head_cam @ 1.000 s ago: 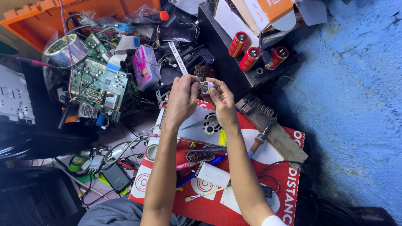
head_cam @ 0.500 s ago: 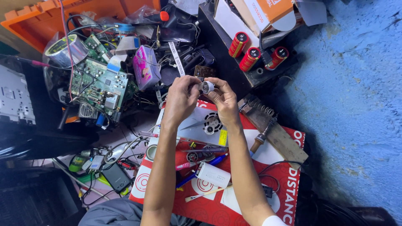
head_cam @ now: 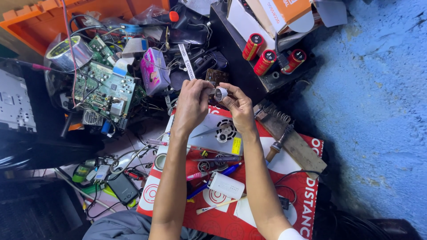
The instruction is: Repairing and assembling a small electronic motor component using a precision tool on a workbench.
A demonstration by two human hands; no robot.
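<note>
Both my hands meet above a cluttered repair bench. My left hand [head_cam: 192, 103] and my right hand [head_cam: 239, 106] pinch a small round silvery-white part [head_cam: 220, 93] between their fingertips. Under my wrists lies a grey metal power supply box [head_cam: 218, 133] with a round fan grille and a yellow label. It rests on a red and white printed mat [head_cam: 307, 209]. Part of the small part is hidden by my fingers.
A green circuit board [head_cam: 104, 91] and tangled wires lie at the left, with a tape roll [head_cam: 66, 49]. Three red cylindrical capacitors [head_cam: 267, 60] sit on a black box. A soldering iron [head_cam: 278, 144], a white adapter [head_cam: 227, 186] and pens lie on the mat.
My hands have shifted slightly while turning the small part between the fingertips; everything else on the bench stays put.
</note>
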